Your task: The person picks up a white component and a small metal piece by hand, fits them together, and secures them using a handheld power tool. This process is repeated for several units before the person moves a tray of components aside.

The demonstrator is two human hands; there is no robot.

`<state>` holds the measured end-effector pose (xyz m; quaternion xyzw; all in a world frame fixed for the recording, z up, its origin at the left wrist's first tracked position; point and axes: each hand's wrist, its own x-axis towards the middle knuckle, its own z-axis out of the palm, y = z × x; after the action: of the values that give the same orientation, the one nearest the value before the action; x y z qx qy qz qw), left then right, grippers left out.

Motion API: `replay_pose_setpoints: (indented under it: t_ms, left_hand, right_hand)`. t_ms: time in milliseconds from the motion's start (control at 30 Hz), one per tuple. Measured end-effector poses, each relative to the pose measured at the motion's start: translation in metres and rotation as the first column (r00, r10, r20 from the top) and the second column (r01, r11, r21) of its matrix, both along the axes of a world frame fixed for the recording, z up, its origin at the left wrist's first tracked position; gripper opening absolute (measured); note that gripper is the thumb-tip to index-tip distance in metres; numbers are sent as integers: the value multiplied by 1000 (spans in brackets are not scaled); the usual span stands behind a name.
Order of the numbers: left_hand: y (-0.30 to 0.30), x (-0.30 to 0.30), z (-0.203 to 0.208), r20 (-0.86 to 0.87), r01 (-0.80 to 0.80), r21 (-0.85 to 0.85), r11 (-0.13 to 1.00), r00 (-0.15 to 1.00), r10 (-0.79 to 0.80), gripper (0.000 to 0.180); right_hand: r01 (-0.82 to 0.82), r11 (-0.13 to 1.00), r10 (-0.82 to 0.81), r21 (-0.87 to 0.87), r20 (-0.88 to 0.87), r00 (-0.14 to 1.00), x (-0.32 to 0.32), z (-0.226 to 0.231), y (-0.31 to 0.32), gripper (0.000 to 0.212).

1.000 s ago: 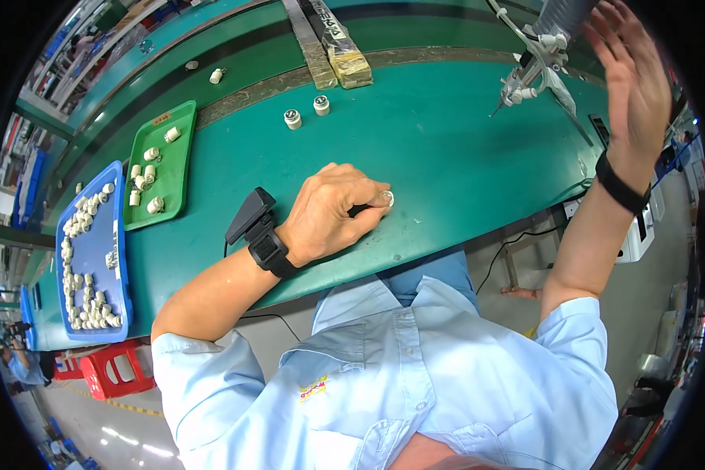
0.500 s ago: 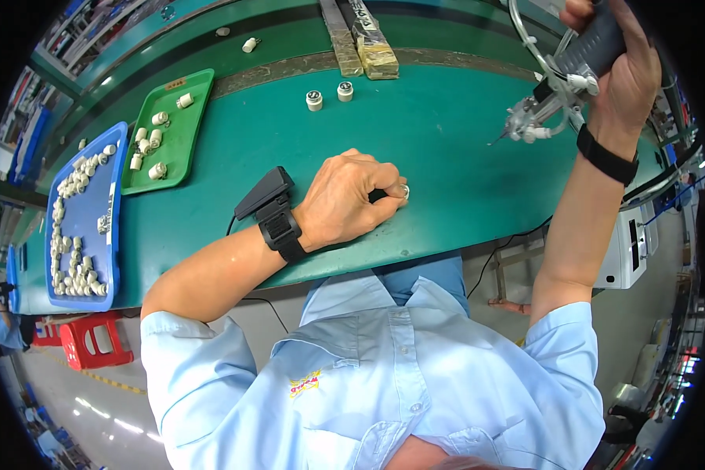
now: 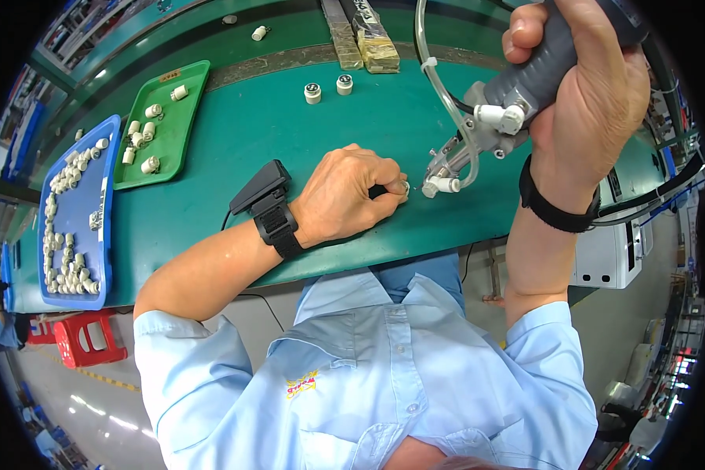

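My left hand (image 3: 348,196) rests on the green table with thumb and forefinger pinched round a small white part (image 3: 406,189); most of that part is hidden by the fingers. My right hand (image 3: 591,117) is wrapped round a grey power screwdriver (image 3: 536,66) with a clear tube and a metal nose. The nose points down and left, just right of the pinched part, with a slight gap between them. Farther back stand two white cylindrical parts (image 3: 312,93) with black-marked tops.
A green tray (image 3: 182,129) and a blue tray (image 3: 77,204) at the left hold several white cylindrical parts. Long wrapped bars (image 3: 376,47) lie at the back. Another white part (image 3: 260,33) lies behind the table's strip. Cables hang at the right above a white box (image 3: 611,258).
My right hand has brought the power screwdriver down and left, from the upper right to beside the left fingers. The left hand has kept its pinch in place.
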<state>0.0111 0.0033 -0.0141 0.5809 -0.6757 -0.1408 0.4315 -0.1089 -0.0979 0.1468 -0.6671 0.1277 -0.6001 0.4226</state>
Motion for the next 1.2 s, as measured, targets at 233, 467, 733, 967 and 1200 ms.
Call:
replay_pose_setpoints:
  t_ms: [233,467,733,967,1200]
  left_hand:
    - [3,1,-1,-12,-20,20,1000,1000,20,6]
    - [1,-1,-1,-11,15,-12,1000,1000,-15,9]
    - [0,-3,-2,43,19,-101,995,999,-15,9]
    - [1,-1,-3,75,20,-130,991,997,-11,5]
    - [2,-2,-1,88,10,-123,992,996,1,4]
  right_hand:
    - [-40,999,40,26,13,999,5,-7,0,31]
    - [13,999,-13,53,-14,1000,-4,1,10,30]
    - [-16,997,13,70,48,999,2,-1,13,32]
    - [-59,996,57,69,26,998,2,1,10,31]
    - [-48,996,46,74,23,999,2,1,12,31]
